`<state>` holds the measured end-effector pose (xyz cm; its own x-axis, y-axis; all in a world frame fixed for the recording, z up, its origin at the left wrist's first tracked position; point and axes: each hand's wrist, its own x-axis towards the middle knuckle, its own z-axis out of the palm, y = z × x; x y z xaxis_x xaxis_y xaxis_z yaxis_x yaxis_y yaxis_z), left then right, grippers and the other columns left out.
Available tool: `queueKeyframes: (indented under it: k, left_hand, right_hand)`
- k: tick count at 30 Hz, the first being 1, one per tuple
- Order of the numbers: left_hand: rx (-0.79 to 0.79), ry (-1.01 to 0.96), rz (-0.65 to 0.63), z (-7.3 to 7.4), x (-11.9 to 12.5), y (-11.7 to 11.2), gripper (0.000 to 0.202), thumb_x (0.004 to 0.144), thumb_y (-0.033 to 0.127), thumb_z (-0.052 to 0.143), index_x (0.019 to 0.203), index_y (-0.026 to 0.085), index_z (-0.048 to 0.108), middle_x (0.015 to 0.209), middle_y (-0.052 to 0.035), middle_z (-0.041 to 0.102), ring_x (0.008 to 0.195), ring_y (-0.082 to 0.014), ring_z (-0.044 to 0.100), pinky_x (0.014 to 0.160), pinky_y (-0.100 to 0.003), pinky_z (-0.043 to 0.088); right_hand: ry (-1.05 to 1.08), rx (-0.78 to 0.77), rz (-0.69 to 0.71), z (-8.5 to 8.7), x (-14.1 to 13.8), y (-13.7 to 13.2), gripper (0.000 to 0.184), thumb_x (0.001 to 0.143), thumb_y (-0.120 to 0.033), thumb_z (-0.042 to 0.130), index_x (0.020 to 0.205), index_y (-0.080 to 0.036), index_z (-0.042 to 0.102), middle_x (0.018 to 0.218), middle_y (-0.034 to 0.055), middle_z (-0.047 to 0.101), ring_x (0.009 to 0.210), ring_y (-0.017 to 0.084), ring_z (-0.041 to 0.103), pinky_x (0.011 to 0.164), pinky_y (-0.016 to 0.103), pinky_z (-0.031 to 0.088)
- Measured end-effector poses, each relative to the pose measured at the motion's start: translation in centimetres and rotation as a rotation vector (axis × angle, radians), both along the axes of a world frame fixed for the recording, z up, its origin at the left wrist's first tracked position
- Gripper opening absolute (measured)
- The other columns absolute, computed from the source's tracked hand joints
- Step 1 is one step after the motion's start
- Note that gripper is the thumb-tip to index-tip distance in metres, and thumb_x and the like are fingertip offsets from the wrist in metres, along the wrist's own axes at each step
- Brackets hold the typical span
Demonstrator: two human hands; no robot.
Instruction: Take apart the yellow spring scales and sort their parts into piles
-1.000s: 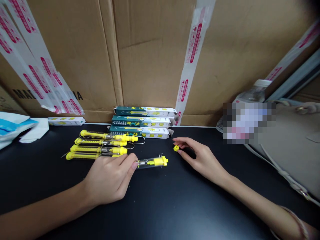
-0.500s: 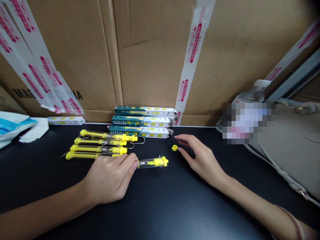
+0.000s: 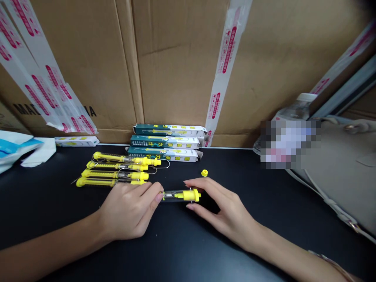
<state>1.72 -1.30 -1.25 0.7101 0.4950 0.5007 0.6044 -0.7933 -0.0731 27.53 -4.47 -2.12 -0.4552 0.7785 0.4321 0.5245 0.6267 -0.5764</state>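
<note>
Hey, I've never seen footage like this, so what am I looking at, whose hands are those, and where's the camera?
There's no machine here: these are a person's own two bare hands. The picture comes from a camera worn on their head, looking forward and down, so you see roughly what they see.

On the black tabletop, the left hand and right hand both hold a clear tube with a yellow fitting. A small yellow cap lies loose just beyond it.

To the left are four similar yellow and clear tools with wire hooks, probably spring scales. Behind them are three teal and white boxes, with large cardboard cartons at the back.
</note>
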Motion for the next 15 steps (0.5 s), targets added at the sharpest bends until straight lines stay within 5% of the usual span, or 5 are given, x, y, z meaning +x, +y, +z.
queueKeyframes:
  k: [9, 15]
  left_hand:
    - [0.115, 0.011, -0.025, 0.7, 0.4, 0.0, 0.026, 0.099, 0.020, 0.035, 0.091, 0.017, 0.059, 0.070, -0.0014, 0.065, 0.058, -0.0171, 0.062, 0.053, -0.031, 0.041]
    - [0.277, 0.055, 0.008, 1.1, 0.9, -0.4, 0.041, 0.099, 0.047, 0.042, 0.080, 0.016, 0.061, 0.059, 0.0001, 0.060, 0.052, -0.0172, 0.061, 0.050, -0.031, 0.044]
  right_hand:
    - [0.087, 0.115, -0.126, 0.1, -0.1, 0.0, 0.036, 0.087, -0.026, 0.071, 0.117, -0.026, 0.052, 0.109, 0.0064, 0.068, 0.106, 0.024, 0.063, 0.097, 0.045, 0.052]
    - [0.207, 0.108, -0.127, 0.2, -0.2, -0.4, 0.027, 0.086, -0.027, 0.072, 0.091, -0.026, 0.046, 0.105, 0.0072, 0.071, 0.103, 0.023, 0.070, 0.090, 0.040, 0.057]
